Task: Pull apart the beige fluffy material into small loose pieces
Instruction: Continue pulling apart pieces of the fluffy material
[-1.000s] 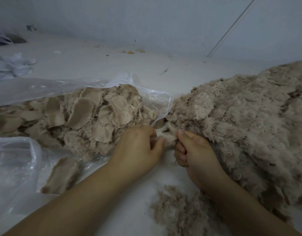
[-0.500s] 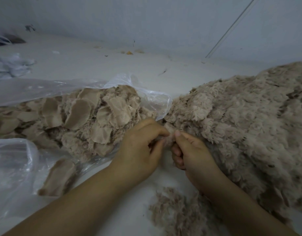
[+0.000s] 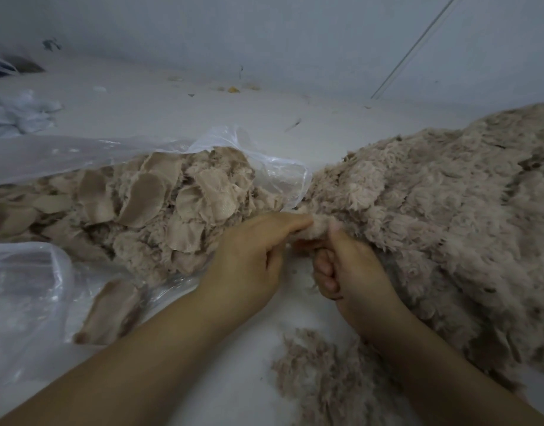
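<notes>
A big heap of beige fluffy material (image 3: 433, 210) fills the right side of the white surface. My left hand (image 3: 252, 256) and my right hand (image 3: 350, 272) meet at the heap's left edge, both pinching one small tuft (image 3: 318, 227) between them. Left of my hands lies a clear plastic bag (image 3: 65, 155) holding several round beige fluffy pieces (image 3: 148, 201). A small loose clump of beige fluff (image 3: 320, 373) lies on the surface below my right wrist.
One round beige piece (image 3: 111, 312) lies inside the bag's lower fold. Crumpled white plastic (image 3: 15, 115) sits at the far left. Small scraps (image 3: 234, 89) lie along the foot of the grey wall behind.
Both hands have shifted slightly up and toward the heap's edge, and my left hand's fingers have stretched out over the tuft. The bag and heap stay in place.
</notes>
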